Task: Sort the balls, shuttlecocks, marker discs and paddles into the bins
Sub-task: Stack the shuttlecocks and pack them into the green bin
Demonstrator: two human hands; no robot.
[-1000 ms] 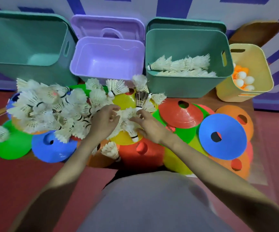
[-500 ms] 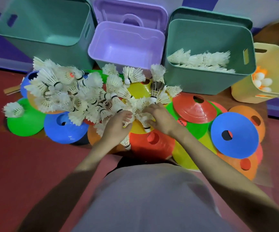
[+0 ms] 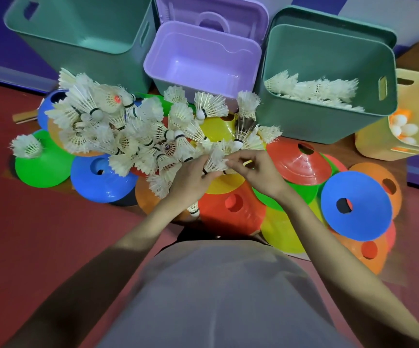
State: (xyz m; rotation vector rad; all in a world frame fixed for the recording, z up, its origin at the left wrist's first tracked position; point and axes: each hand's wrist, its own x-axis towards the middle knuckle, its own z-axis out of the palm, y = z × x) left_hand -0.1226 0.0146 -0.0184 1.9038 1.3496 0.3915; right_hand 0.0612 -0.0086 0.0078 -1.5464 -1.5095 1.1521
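Left hand [image 3: 190, 180] has its fingers curled around a bunch of white shuttlecocks [image 3: 214, 162]. Right hand [image 3: 256, 172] pinches the feathers of that bunch from 3 o'clock. The rest of the shuttlecock pile [image 3: 118, 129] (pretty messy) sprawls over the marker discs [image 3: 231, 209] toward 10 o'clock.

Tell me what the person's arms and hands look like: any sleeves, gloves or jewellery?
Both forearms are bare, with no sleeves showing. The left hand and right hand wear no gloves, and no rings, watch or bracelets are visible. Below them is a plain grey fabric garment.
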